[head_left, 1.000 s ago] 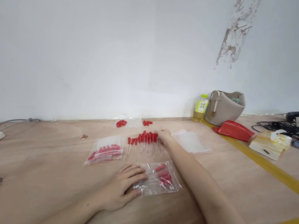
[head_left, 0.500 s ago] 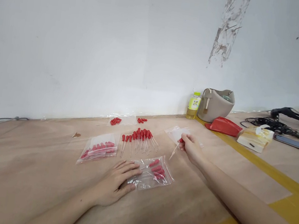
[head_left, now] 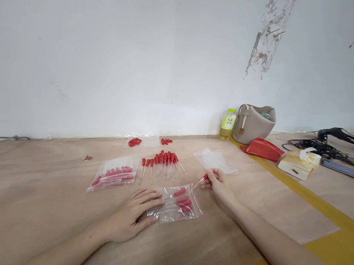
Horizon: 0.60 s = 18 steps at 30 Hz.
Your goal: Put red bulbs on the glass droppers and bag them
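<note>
My left hand [head_left: 135, 214] lies flat with its fingers apart, fingertips resting on the near end of a clear zip bag [head_left: 166, 213]. Inside that bag are several droppers with red bulbs [head_left: 183, 200] toward its right end. Between the thumb and fingers of my right hand [head_left: 217, 185] is a dropper [head_left: 203, 178], pinched at its red bulb. Its thin clear tube slants down left to the bag's right edge; I cannot tell whether the tip is inside. Several loose droppers [head_left: 165, 159] lie in a fan behind the bag.
A second zip bag of red-bulbed droppers [head_left: 115, 174] lies on the left. Loose red bulbs [head_left: 135, 142] sit near the wall, and a flat clear bag [head_left: 215, 160] behind my right hand. Farther right are a tea bottle [head_left: 226, 125], grey bag [head_left: 254, 125], red pouch [head_left: 262, 149] and tissue pack [head_left: 300, 162].
My right hand has moved left and nearer with the dropper, bringing its tube to the bag's right edge. My left hand stays on the bag. The view has shifted slightly.
</note>
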### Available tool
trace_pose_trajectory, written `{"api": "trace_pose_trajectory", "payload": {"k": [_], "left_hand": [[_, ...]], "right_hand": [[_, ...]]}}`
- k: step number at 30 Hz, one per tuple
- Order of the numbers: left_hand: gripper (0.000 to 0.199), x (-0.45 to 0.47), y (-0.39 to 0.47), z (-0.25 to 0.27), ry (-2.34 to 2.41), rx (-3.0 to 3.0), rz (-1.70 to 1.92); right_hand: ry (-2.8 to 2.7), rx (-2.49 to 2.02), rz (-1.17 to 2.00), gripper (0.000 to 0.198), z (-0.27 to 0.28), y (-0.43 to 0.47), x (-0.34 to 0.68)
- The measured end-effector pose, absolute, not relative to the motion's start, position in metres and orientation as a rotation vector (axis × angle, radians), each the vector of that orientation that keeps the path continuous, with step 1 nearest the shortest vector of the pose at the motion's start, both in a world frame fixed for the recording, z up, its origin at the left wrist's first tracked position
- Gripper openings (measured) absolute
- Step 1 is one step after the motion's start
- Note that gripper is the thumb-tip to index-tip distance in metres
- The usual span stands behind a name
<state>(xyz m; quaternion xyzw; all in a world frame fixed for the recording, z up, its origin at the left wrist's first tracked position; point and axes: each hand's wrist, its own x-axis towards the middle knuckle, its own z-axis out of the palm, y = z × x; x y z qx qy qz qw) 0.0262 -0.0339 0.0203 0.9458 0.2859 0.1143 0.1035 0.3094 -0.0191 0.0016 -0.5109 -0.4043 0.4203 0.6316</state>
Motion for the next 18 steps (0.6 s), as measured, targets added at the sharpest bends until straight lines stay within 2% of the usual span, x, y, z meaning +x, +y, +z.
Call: {"api": "trace_pose_trajectory", "payload": {"k": [4,11,15,18], "left_hand": [[0.039,0.0266,-0.0344,0.0210,0.864,2.789,0.319],[0.039,0.0262,-0.0344,0.0200,0.858,2.798,0.320],[0.039,0.0260,-0.0344,0.0201,0.851,2.790,0.324],[0.039,0.0259,-0.0351,0.0203,0.859,2.783,0.328]], "right_hand": [[-0.939,-1.156,0.994,0.026,0.0053,-0.0238,0.3110],[-0.776,-1.140,1.132,0.010,0.0025,-0.0204,0.3155],[-0.746,-1.144,1.305,0.010,0.0003,-0.0221,0.3146],[-0.940,-1.247,1.385,0.013,0.0028,-0.0254,0.3175]]}}
